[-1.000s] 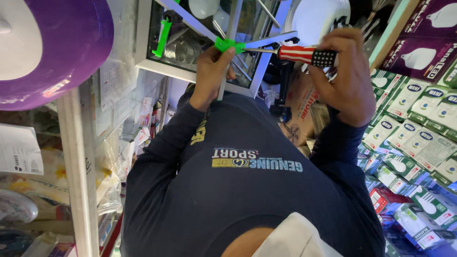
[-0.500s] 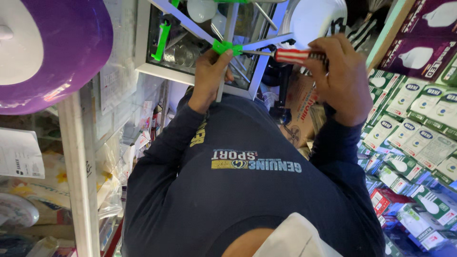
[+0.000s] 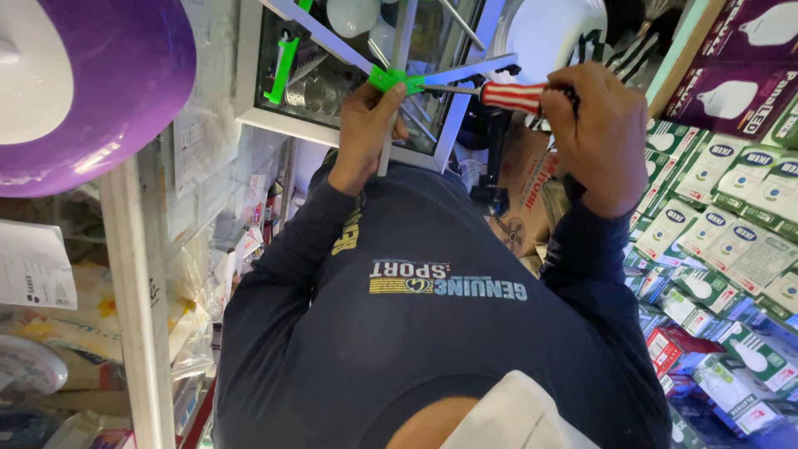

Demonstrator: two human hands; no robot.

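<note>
L hand [image 3: 366,133] pinches green hub [image 3: 396,79] where white bars [image 3: 470,68] meet, bracing it. R hand [image 3: 600,133] fist-grips screwdriver [image 3: 511,96], tip at hub, lvl w/ screw for straight drive.

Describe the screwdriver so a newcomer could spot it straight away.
Start at the glass-fronted display cabinet at the top of the head view. In front of it, white slats meet at a bright green plastic joint that the left hand pinches. The screwdriver lies level to the right of that joint, its shaft pointing into it, in the right hand. It alone has a red-and-white striped handle.
</note>
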